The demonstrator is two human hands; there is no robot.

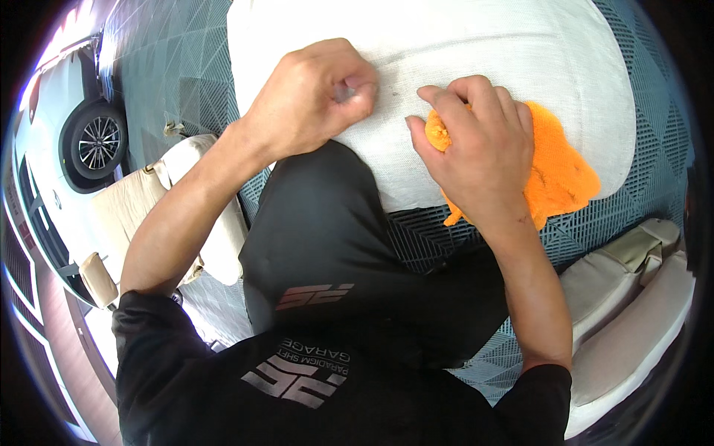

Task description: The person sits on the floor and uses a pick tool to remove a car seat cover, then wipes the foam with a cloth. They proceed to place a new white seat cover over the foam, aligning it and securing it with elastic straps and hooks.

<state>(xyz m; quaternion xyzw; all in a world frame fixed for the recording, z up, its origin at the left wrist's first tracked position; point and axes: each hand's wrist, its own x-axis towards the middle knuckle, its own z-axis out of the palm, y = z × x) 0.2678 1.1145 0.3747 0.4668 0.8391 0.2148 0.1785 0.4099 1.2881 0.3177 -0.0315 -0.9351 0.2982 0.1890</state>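
A large pale fabric-covered car seat cushion (496,61) lies before me, with seams and small dark marks on its surface. My left hand (326,92) is curled above its left part, the fingers bent round towards the thumb; a small pale patch shows between them, and I cannot tell if it is a held thing. On the right, my right hand (479,134) grips an orange microfibre cloth (558,167) between palm and fingers, its index finger and thumb apart. The cloth hangs over the cushion's near right edge.
Beige car seats (128,206) stand at the left, beside a white car (56,128) with its wheel (99,142) near. More beige seat parts (625,334) lie at the lower right. Grey plastic grid tiles (167,61) form the floor. My black-clad knee (323,195) touches or nears the cushion's edge.
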